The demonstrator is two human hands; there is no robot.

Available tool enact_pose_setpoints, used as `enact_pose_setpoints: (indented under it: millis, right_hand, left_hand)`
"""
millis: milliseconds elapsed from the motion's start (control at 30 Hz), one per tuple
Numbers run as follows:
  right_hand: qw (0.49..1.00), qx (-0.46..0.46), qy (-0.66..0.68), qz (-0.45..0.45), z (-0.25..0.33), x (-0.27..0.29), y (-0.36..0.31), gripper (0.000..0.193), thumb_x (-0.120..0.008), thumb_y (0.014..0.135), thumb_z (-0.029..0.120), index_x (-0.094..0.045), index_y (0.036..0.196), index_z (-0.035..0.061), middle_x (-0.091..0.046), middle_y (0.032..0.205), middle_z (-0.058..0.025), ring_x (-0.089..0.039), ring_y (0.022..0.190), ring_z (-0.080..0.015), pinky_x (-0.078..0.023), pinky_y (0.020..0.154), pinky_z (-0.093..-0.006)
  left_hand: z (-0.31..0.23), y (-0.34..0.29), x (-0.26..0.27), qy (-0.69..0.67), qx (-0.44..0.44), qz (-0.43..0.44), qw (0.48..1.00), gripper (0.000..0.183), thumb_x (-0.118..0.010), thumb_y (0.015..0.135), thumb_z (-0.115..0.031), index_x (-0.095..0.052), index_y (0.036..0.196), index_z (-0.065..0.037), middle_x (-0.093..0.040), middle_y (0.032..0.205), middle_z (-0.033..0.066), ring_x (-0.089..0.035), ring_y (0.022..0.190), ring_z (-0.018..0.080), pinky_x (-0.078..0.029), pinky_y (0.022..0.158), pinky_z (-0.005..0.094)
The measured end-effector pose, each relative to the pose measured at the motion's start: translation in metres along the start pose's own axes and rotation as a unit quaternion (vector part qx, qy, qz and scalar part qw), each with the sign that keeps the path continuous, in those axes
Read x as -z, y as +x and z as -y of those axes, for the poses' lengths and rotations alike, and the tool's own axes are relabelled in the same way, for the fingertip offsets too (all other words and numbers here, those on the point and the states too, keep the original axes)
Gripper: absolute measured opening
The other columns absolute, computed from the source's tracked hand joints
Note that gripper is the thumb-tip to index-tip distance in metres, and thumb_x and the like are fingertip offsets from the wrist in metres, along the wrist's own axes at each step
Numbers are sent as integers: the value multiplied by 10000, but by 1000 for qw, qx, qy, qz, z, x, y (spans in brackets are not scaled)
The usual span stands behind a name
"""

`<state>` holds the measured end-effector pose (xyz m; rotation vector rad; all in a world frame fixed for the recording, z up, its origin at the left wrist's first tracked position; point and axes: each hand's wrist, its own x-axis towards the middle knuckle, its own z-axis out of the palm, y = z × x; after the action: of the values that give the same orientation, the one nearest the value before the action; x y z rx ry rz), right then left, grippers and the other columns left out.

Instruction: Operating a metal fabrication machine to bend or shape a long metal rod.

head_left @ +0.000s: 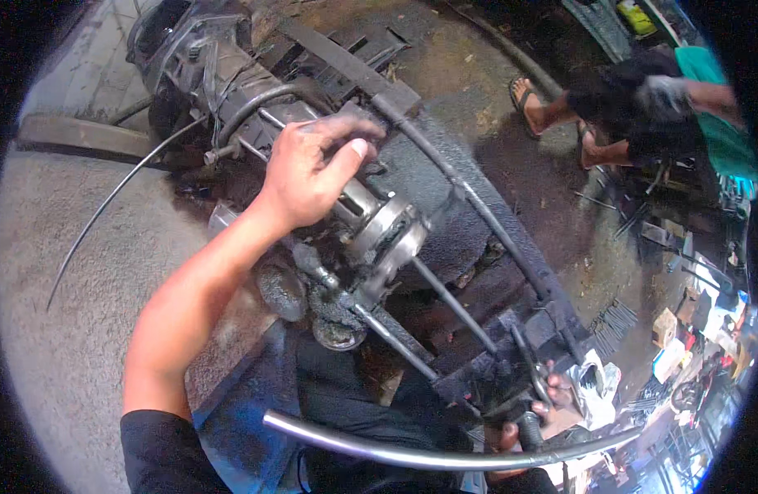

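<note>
My left hand (306, 174) is over the upper part of a greasy metal machine, with the thumb apart from the slightly blurred fingers and nothing visible gripped. Just below it is a round steel collar (387, 224) on the machine's middle. Two steel rods run from there toward the near end; one is the thin rod (453, 305). At the lower right, my right hand (558, 402) is closed around a dark threaded screw (527, 430), beside a bent metal lever (523, 354). A shiny steel pipe (371, 449) crosses below that hand.
A dark frame rail (478, 206) borders the machine's right side. Beyond it, another person in sandals (529, 107) sits at the upper right. Loose rods (613, 325) and cluttered parts lie at right. A thin curved rod (120, 193) sticks out over the left floor.
</note>
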<state>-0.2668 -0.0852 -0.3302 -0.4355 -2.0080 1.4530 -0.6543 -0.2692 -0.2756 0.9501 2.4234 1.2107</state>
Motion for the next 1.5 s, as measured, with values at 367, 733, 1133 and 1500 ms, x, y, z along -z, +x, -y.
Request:
enact_pose_setpoints:
  millis: [367,733,1133,1500]
  right_hand:
    - [1000,13,-19,1,1,1,11,352,-763,710,333,-570,969,194,-417,1102,-72,-429,1174,-311,-310,1092,-569]
    - [998,41,-40,17,4,2,15,360,-757,716,342,-559,979,198,-413,1100,-68,-424,1176,-304,-309,1094,-565]
    - [995,48,-63,-57,17,-12,22,383,-750,737,426,-574,944,156,-444,1061,-93,-471,1118,-305,-377,1049,-547]
    - [993,47,-112,-6,49,-8,37,469,-736,766,359,-613,1139,103,-545,1208,-178,-528,1126,-352,-424,957,-461]
  left_hand:
    - [5,-3,6,28,36,32,998,311,-528,869,-211,-661,1048,6,-689,820,112,-664,777,180,-490,738,295]
    - [6,-6,6,11,40,21,999,277,-532,871,-174,-661,1035,8,-698,852,116,-663,835,173,-491,786,302]
    - [11,-4,0,56,31,-15,998,237,-556,865,-151,-670,1010,-4,-708,831,125,-684,782,173,-514,730,301]
    - [11,-16,-9,146,-68,-126,979,326,-596,813,-275,-674,1048,-63,-686,956,173,-670,866,331,-526,783,405]
